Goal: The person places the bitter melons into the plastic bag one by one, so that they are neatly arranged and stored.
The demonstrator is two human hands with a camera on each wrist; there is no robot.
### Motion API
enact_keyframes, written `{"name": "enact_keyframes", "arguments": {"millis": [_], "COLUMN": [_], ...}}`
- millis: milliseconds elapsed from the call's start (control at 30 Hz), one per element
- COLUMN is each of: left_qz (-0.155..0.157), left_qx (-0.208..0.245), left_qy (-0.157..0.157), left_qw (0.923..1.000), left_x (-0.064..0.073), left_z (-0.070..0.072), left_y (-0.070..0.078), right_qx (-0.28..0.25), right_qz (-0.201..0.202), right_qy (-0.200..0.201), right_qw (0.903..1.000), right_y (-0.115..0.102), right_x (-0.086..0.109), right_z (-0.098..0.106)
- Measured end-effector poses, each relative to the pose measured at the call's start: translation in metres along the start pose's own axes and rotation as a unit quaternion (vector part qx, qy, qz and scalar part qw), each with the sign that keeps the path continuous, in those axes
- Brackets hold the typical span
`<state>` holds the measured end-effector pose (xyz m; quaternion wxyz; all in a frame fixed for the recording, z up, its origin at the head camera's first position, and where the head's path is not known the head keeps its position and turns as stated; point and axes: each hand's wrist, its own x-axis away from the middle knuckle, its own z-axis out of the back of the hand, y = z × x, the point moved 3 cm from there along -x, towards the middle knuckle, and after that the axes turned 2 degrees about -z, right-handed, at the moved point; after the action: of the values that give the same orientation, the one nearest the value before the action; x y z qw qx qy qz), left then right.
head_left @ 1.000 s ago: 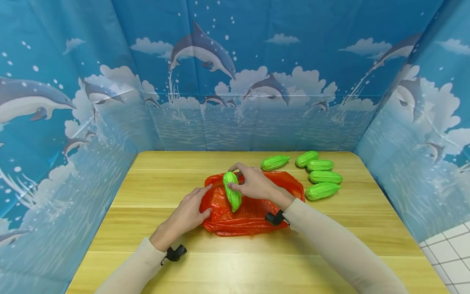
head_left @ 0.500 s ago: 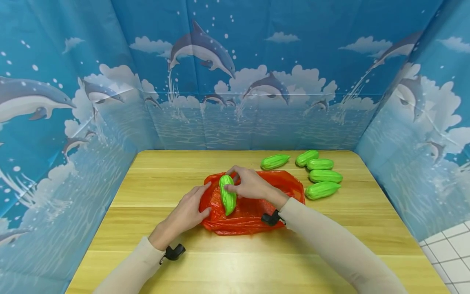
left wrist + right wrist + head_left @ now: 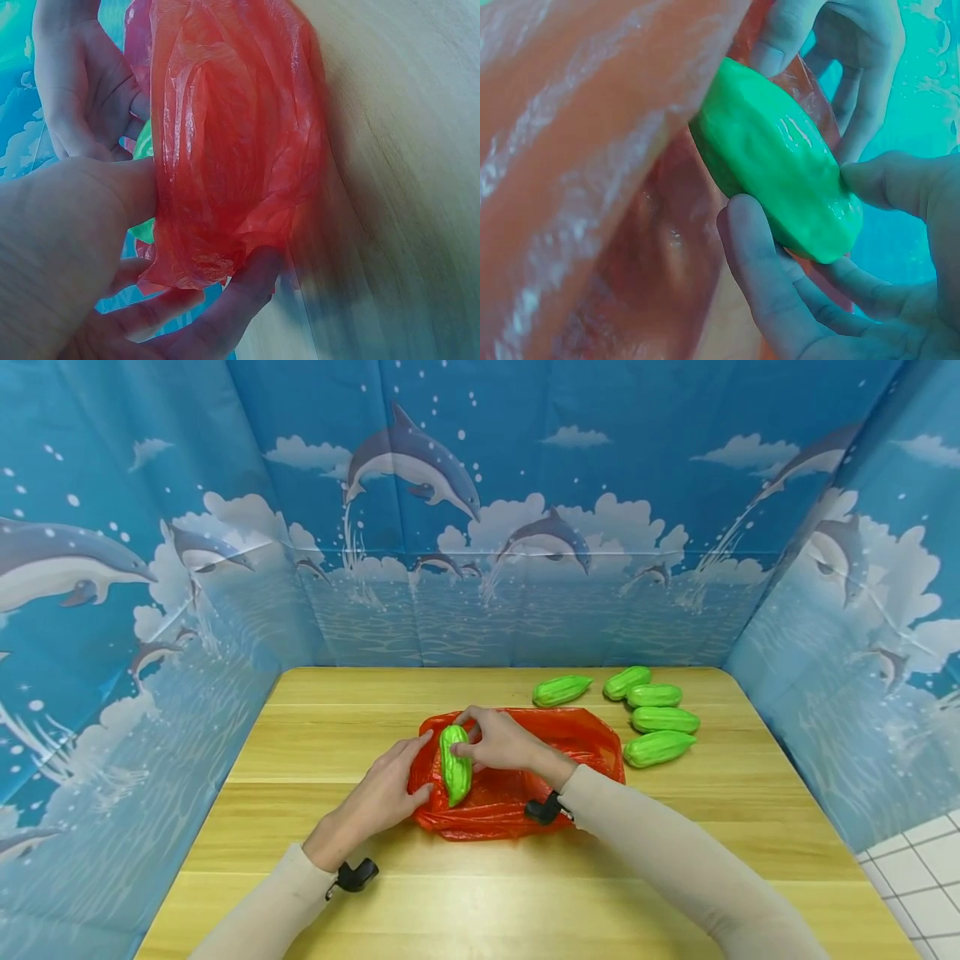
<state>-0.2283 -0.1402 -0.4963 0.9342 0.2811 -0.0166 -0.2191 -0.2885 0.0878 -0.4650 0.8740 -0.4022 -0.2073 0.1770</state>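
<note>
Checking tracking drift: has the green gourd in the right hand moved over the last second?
Yes. The green gourd in the right hand has shifted left across the red bag, toward the bag edge held by the left hand.

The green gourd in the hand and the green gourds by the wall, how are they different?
The held gourd is gripped by the right hand above the red bag; the five loose gourds lie free on the table. The held one points toward the person; the loose ones lie mostly sideways. The left hand holds the bag. All are green, ridged and alike in size.

Head view: high, looking down at table [image 3: 525, 893]. Wrist views: very close, somewhat blurred, sharing red bag [image 3: 232, 150].
</note>
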Motion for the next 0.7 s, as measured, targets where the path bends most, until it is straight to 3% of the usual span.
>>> {"name": "enact_keyframes", "arguments": {"millis": [367,700], "left_qz": [-0.009,-0.002], "left_qx": [-0.007,-0.003], "left_qy": [0.002,-0.001], "left_qw": [0.9999,1.0], "left_x": [0.0018,0.0021], "left_z": [0.0004,-0.0003], "left_y": [0.0027,0.0035], "right_qx": [-0.024,0.0], "right_qz": [-0.034,-0.021], "right_qy": [-0.034,-0.029], "right_qw": [0.9985,0.9994], "right_y": [0.0063,0.0095], "right_x": [-0.0007,0.0019], "right_z": [-0.0093,-0.0092]}}
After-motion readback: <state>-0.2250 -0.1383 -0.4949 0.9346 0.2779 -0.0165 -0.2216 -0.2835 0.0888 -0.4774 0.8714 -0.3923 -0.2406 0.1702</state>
